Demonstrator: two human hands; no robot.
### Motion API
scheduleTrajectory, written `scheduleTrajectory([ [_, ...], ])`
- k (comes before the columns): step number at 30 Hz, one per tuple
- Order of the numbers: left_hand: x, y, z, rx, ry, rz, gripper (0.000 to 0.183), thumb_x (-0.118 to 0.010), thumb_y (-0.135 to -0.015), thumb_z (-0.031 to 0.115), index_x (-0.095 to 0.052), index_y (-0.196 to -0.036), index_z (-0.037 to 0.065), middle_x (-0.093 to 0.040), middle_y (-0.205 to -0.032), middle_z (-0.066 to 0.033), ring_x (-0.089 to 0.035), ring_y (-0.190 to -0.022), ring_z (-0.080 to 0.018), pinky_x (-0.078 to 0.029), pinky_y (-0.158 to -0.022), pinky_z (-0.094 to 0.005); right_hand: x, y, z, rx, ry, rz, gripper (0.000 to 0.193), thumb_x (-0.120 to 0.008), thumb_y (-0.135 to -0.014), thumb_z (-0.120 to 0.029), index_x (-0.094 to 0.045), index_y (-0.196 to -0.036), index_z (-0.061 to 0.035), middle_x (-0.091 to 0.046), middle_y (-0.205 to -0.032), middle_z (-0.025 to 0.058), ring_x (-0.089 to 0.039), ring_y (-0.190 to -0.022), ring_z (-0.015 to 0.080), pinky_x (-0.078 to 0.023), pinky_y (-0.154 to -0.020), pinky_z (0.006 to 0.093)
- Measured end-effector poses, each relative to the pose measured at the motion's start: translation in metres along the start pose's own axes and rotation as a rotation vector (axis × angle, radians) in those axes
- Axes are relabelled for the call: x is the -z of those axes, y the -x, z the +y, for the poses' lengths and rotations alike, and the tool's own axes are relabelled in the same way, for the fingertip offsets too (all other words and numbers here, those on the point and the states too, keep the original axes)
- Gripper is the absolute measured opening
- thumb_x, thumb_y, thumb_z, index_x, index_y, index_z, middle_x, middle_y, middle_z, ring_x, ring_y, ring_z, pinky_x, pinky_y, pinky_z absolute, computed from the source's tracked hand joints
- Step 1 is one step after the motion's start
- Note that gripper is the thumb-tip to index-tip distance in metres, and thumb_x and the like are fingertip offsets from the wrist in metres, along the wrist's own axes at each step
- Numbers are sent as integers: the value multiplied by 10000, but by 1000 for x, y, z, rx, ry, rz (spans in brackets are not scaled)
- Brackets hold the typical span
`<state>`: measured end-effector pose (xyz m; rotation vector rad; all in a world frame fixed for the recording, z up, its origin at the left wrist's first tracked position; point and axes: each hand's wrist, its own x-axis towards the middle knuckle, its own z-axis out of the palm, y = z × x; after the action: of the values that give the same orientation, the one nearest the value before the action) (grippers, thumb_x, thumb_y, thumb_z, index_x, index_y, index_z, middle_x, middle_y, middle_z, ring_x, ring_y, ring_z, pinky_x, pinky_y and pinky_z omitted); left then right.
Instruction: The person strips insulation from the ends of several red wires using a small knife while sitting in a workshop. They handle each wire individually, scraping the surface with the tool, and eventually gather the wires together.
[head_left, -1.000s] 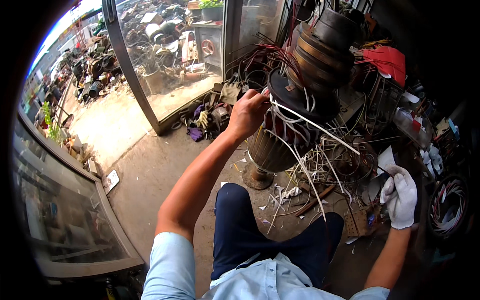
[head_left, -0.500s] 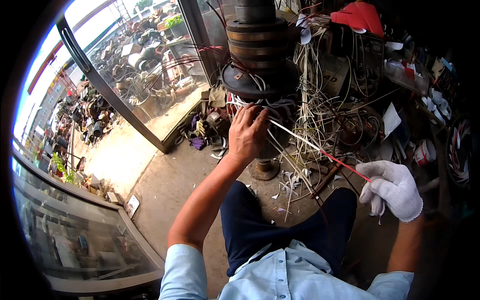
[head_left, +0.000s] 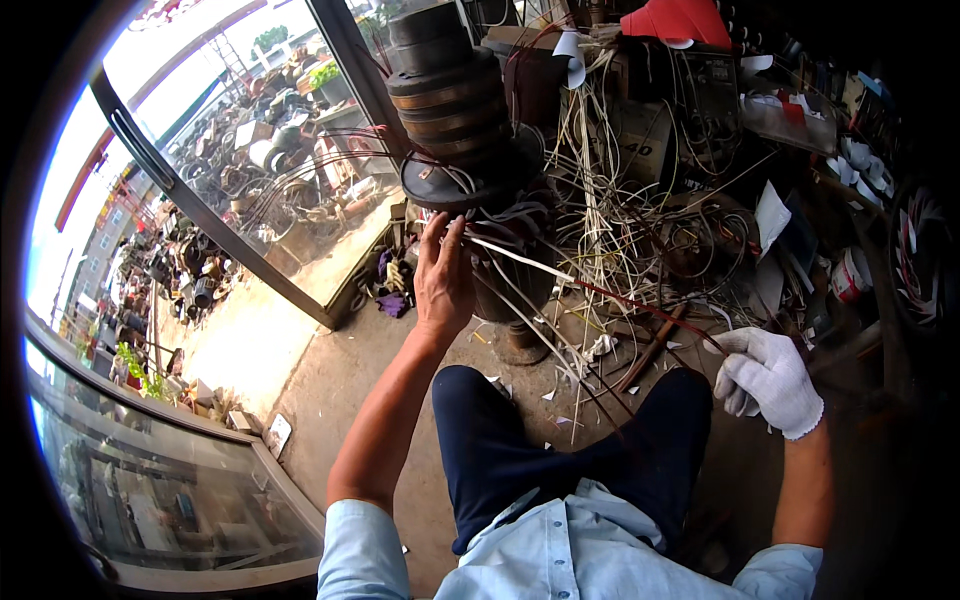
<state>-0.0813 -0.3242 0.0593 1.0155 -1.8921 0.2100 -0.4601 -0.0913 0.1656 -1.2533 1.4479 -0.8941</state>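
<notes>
A dark slip-ring rotor (head_left: 450, 105) stands tilted in front of me, with copper-coloured bands and a black disc (head_left: 430, 185) below them. White-sleeved leads come out under the disc. My left hand (head_left: 443, 285), bare, reaches up to these leads, fingers stretched and slightly apart; its fingertips are partly hidden beneath the disc. My right hand (head_left: 770, 380), in a white knitted glove, is closed on the far end of a reddish-brown wire (head_left: 640, 300). A white sleeve (head_left: 520, 258) covers the wire's rotor end. More sleeved leads (head_left: 540, 325) hang toward my knees.
Tangled pale wires (head_left: 600, 170) heap up right of the rotor. A red sheet (head_left: 680, 22) lies behind them, and a white tub (head_left: 850, 275) stands at right. Glass-paned doors (head_left: 190, 470) are on my left, with scrap piled outside. White scraps litter the floor.
The rotor appears further left and more tilted. My left hand has shifted left with it, its fingers now pointing up. My right hand sits slightly further left and lower, still on the wire.
</notes>
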Motion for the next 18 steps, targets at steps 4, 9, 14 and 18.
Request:
scheduleTrajectory([
  [4, -6, 9, -5, 46, 59, 104, 601, -578, -937, -77, -452, -1511, 53, -439, -1502, -241, -476, -1374, -438, -435, -1127, -463, 4, 8, 18, -4, -83, 28, 358, -563, -967, -82, -611, -1277, 92, -703, -852, 124, -666, -665, 138, -556, -616, 252],
  [9, -11, 42, -21, 151, 89, 189, 459, -616, -935, -37, -501, -1375, 25, -481, -1420, -230, -504, -1305, -415, -452, -1078, -472, 11, 7, 47, 25, -216, -24, 374, -589, -947, -65, -604, -1292, 78, -700, -882, 129, -670, -701, 148, -568, -641, 268],
  [14, -17, 103, -41, 330, 30, 44, 381, -666, -935, 23, -532, -1292, 11, -535, -1357, -214, -556, -1241, -399, -476, -1038, -452, 11, -9, 92, -68, -217, 147, 358, -574, -986, -102, -601, -1299, 70, -700, -881, 107, -653, -674, 128, -551, -614, 262],
  [18, -21, 164, -51, 419, -63, -152, 197, -676, -960, 137, -649, -1118, 23, -626, -1226, -171, -616, -1141, -374, -499, -980, -440, 2, -30, 163, -167, -25, 284, 344, -598, -1007, -134, -609, -1289, 61, -698, -858, 75, -628, -628, 100, -516, -567, 244],
])
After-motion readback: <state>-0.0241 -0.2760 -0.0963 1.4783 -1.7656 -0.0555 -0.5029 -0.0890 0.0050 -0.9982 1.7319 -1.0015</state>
